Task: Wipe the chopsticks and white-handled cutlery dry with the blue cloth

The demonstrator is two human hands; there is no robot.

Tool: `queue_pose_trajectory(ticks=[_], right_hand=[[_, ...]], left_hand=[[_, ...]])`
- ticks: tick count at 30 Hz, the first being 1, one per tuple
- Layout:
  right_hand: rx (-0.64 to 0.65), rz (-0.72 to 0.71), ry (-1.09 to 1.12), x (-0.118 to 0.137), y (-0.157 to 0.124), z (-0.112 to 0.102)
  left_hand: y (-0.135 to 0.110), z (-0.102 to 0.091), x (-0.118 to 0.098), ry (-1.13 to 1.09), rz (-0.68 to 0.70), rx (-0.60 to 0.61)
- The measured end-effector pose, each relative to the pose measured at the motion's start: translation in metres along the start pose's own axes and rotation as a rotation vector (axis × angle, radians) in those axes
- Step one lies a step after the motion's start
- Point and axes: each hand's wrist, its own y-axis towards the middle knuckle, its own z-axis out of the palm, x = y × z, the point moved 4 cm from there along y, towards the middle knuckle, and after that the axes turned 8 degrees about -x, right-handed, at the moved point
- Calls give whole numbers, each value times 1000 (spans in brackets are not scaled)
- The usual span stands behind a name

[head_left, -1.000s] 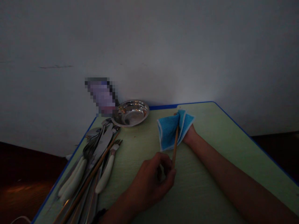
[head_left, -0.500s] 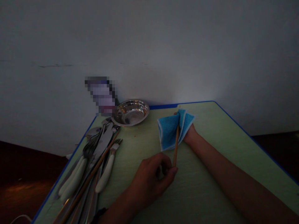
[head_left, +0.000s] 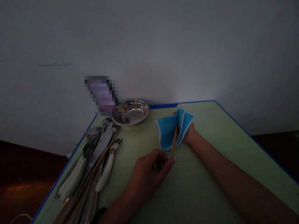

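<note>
while the left hand (head_left: 150, 169) pinches the near end of a wooden chopstick (head_left: 174, 141) between thumb and finger, the right hand (head_left: 191, 134) has a blue cloth (head_left: 167, 132) folded round its far part. the wooden chopstick is held over the pale green table (head_left: 224, 130), slanting away, and its far tip pokes out past the cloth. the right fingers are closed on the fold, but most are hidden, so i cannot tell how hard they squeeze.

the stick should be light and stiff — hard to hurt, though a big bend could snap it. being thin and round, it may roll or slip if damp. the near end looks best for a thumb-and-finger hold, with the soft, floppy cloth held at its fold, since the loose corners would just flap.

on the left lie a white-handled fork (head_left: 108, 168) and a second chopstick (head_left: 93, 171), while a shallow steel bowl (head_left: 132, 116) sits near the far edge.
</note>
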Motion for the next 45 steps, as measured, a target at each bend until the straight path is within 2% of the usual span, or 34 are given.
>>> queue_pose_trajectory(ticks=[8, 15, 19, 25, 33, 40, 45], right_hand=[[42, -9, -59, -5, 3, -2], [136, 7, -66, -6, -3, 5], [158, -18, -79, -6, -6, 7], [270, -78, -163, -7, -10, 9], [328, -41, -220, -10, -12, 8], [272, -44, -241, -13, -10, 7], [107, -56, -124, -10, 1, 2]], left_hand=[[6, -6, 4, 7, -91, -86], [6, -5, 5, -40, -132, -46], [5, -5, 3, -1, -117, -35], [5, -3, 5, 2, -169, -15], [2, -2, 7, -12, -202, 14], [4, 0, 7, -22, -231, 71], [2, 3, 4, 58, -99, 120]])
